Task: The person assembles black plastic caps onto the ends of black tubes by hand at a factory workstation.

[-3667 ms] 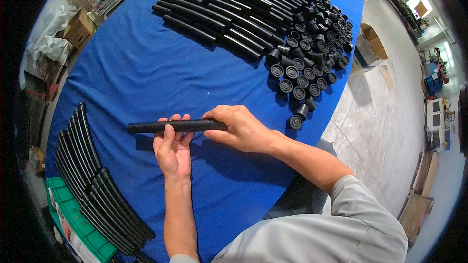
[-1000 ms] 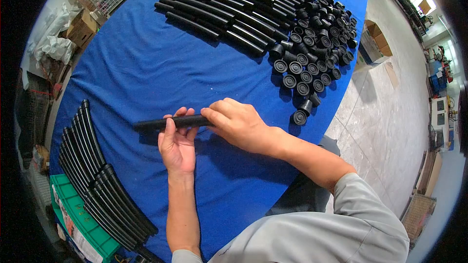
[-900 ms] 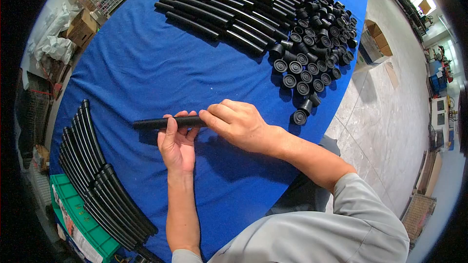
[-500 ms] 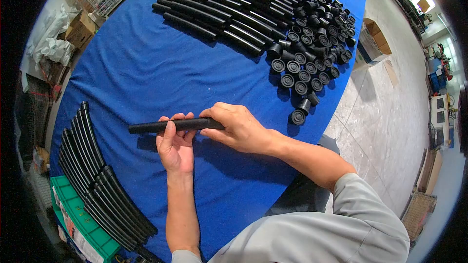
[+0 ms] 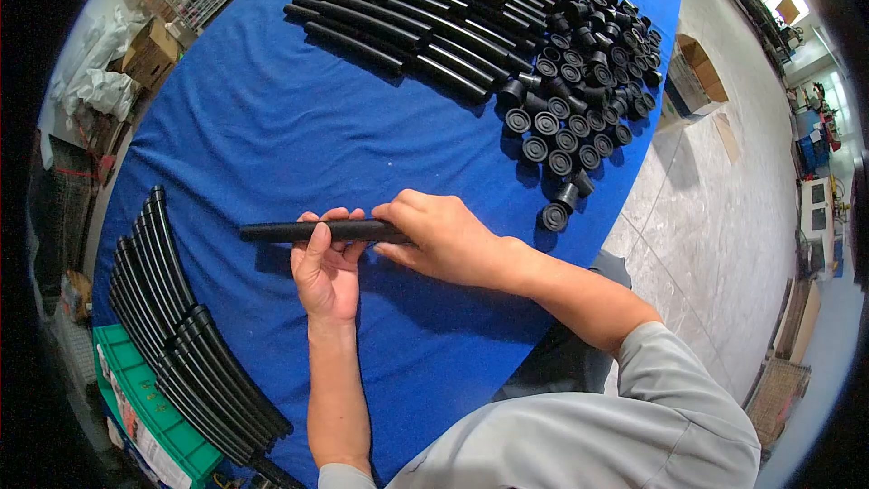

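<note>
A black tube (image 5: 272, 233) lies level across both hands above the blue cloth. My left hand (image 5: 328, 263) holds its middle from below, thumb in front and fingertips behind. Around the tube's right end my right hand (image 5: 434, 234) is closed, and that end is hidden inside the grip. Many black round caps (image 5: 559, 140) lie in a heap at the upper right. Rows of black tubes (image 5: 407, 23) fill the top of the table. Further black tubes (image 5: 195, 335) are laid side by side at the lower left.
The table has a blue cloth (image 5: 244, 127). A green crate (image 5: 149, 398) stands at the lower left edge. Open cardboard boxes are on the floor to the right (image 5: 695, 77) and at the upper left (image 5: 149, 52). Shelving lines the far right.
The tube has turned very slightly in the hands and its right end sits a little deeper in my right hand. Both hands keep nearly the same place.
</note>
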### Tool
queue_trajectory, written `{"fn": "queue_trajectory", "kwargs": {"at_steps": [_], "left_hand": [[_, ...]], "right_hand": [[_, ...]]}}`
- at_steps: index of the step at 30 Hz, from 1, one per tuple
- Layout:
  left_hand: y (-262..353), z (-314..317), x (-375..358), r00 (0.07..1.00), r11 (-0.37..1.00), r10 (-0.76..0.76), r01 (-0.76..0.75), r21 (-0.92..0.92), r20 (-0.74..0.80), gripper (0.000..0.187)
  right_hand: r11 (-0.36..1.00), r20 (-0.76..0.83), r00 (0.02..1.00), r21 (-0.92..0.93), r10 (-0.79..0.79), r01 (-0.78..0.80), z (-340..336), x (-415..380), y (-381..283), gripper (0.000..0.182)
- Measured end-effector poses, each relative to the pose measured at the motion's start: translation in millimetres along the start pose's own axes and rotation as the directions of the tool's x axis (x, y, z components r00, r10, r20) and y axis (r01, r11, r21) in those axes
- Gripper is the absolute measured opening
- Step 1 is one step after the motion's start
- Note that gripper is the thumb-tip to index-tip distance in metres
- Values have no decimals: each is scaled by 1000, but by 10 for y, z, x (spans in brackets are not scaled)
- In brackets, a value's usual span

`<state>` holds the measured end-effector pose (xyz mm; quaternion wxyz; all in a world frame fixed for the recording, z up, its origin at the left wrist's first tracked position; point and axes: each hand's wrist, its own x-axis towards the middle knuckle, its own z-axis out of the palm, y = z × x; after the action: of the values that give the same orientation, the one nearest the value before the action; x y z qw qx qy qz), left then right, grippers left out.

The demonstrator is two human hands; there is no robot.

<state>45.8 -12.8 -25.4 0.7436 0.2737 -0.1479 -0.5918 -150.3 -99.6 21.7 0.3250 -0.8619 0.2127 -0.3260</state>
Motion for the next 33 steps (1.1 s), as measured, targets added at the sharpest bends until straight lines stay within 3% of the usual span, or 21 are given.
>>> {"fn": "queue_trajectory", "kwargs": {"at_steps": [4,5,8,9,12,13,15,16,17,29,32,33], "left_hand": [[-25,68,-8,1000,1000,8,-8,-16,-23,18],[-18,99,-5,999,1000,-5,4,-24,-42,18],[-8,50,16,998,999,-24,21,-49,-52,17],[-5,14,10,998,998,-28,26,-56,-50,17],[7,8,-1,998,999,-14,16,-46,54,18],[1,27,-6,999,999,-9,10,-40,30,18],[-21,85,-6,1000,1000,3,-4,-29,-14,17],[-21,95,-2,999,999,-2,0,-43,-46,16],[-18,101,3,997,998,-7,2,-57,-79,16],[3,46,-3,997,999,-15,12,-43,-81,15],[10,58,-5,997,996,-21,15,-86,-69,15],[12,57,-8,998,994,-25,18,-106,-63,15]], "right_hand": [[889,248,904,218,350,-403,-219,103,-114,35],[986,-1,992,108,125,-124,-67,16,17,34],[981,-29,992,-156,-122,116,3,-23,52,33],[989,-54,994,-117,-99,92,14,-23,40,33],[977,116,984,152,132,-149,-152,25,-32,33],[822,373,827,229,421,-522,-337,152,-186,33],[968,104,975,138,195,-208,-160,42,-30,33],[997,-22,998,57,51,-50,-89,16,8,34],[995,-21,998,-81,-63,61,-54,1,28,36],[998,-22,999,-43,-49,48,-5,-10,-35,42],[1000,-13,1000,26,-5,5,-44,-6,-38,39],[988,62,993,111,101,-108,-98,12,-59,39]]}}
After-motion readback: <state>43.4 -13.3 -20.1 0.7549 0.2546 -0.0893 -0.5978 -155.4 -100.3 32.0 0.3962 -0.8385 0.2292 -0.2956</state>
